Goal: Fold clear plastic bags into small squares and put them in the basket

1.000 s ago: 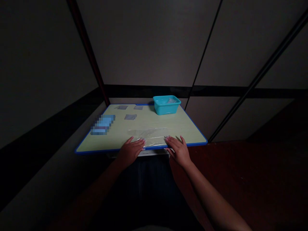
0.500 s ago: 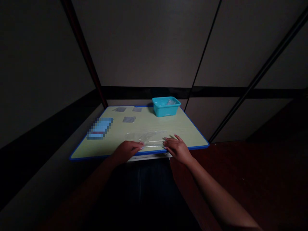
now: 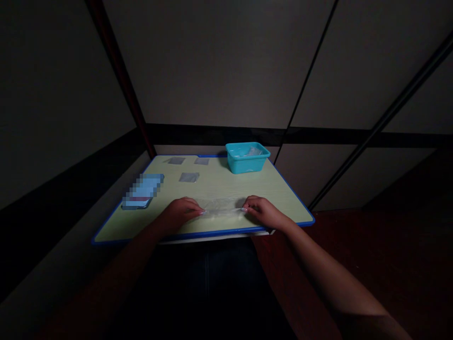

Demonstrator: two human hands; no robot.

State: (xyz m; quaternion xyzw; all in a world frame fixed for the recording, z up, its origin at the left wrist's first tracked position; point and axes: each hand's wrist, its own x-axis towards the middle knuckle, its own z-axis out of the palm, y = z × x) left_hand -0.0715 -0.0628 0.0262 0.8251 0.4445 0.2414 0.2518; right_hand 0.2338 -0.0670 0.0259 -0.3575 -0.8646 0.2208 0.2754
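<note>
A clear plastic bag point(image 3: 223, 206) is stretched between my two hands above the near part of the table. My left hand point(image 3: 182, 211) pinches its near left corner between thumb and fingers. At the near right corner, my right hand point(image 3: 262, 210) grips it the same way. The bag's near edge runs fairly straight from one hand to the other, and its thin sheet extends away from me over the tabletop. Its far outline is faint and hard to make out.
A turquoise basket point(image 3: 247, 165) with clear plastic inside stands at the table's back right. Small greyish folded squares lie further back: a near one point(image 3: 189, 177), a left one point(image 3: 176, 161) and a right one point(image 3: 202, 161). A blurred phone-like object point(image 3: 144, 190) rests at the left edge of the table point(image 3: 276, 189).
My right hand, which lay with fingers spread on the bag, has closed on its corner. Both hands have lifted the bag's near edge slightly, and it is now pulled taut. The view has shifted a little.
</note>
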